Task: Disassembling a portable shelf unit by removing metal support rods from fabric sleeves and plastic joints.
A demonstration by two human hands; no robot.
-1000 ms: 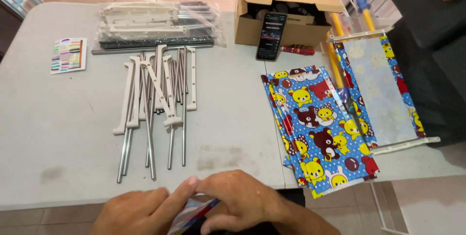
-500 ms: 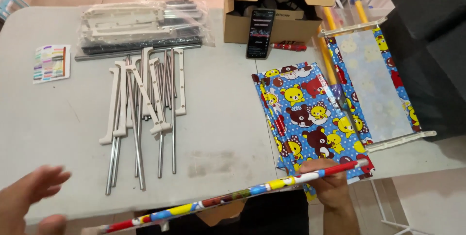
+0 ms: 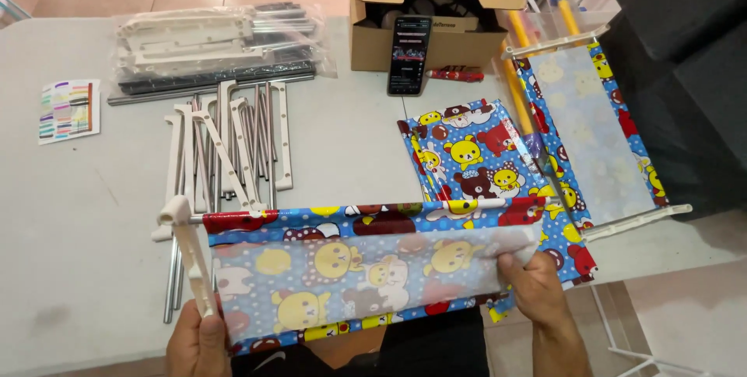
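Observation:
A cartoon-bear printed fabric shelf panel (image 3: 366, 268) is stretched across the near table edge. A metal rod runs along its far edge and a white plastic end bracket (image 3: 191, 256) sits on its left end. My left hand (image 3: 198, 342) grips the lower part of that bracket. My right hand (image 3: 533, 280) pinches the fabric panel's right end. Just beyond lie loose white brackets and metal rods (image 3: 226, 159).
Folded bear-print fabric (image 3: 475, 151) and an assembled fabric shelf (image 3: 595, 128) lie at right. A cardboard box (image 3: 432, 11) stands behind a leaning phone (image 3: 409, 54). A bagged set of parts (image 3: 210, 42) and a colourful sheet (image 3: 68, 108) lie on the grey table (image 3: 85, 252).
The panel was a bundle under both hands, then a thin strip held by my right hand. Now it is spread flat, and my left hand has taken hold of the bracket.

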